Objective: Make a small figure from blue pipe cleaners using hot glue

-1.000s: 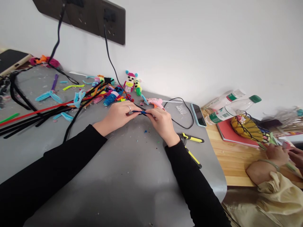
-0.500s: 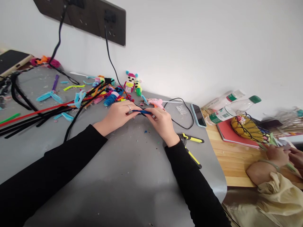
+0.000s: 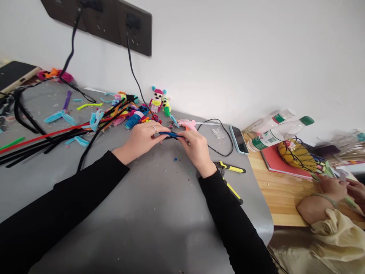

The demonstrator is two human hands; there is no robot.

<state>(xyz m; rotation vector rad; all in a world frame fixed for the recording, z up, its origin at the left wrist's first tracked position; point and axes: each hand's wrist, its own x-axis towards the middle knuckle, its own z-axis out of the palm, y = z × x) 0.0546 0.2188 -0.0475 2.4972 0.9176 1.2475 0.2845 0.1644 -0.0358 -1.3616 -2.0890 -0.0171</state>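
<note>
Between my two hands, over the grey table [image 3: 154, 228], is a short blue pipe cleaner piece [image 3: 170, 134]. My left hand [image 3: 144, 137] pinches its left end, and a ring shows on one finger. The right end is pinched by my right hand [image 3: 195, 147]. Just beyond my hands lies a pink glue gun [image 3: 188, 124], partly covered by my right hand. Small pipe cleaner dolls [image 3: 157, 99] stand against the wall, and a blue wound figure [image 3: 136, 118] lies beside my left hand.
Black pipe cleaners [image 3: 51, 146] and cut scraps cover the left side. Yellow-handled pliers [image 3: 232, 167] lie by my right forearm, with a phone [image 3: 238, 139] and cable behind. Plastic bottles [image 3: 281, 133] lie right. Another person's hands [image 3: 333, 188] work at the wooden table.
The blue piece shows a little more between my fingertips, and my right hand has shifted very slightly to the right. Everything else looks the same.
</note>
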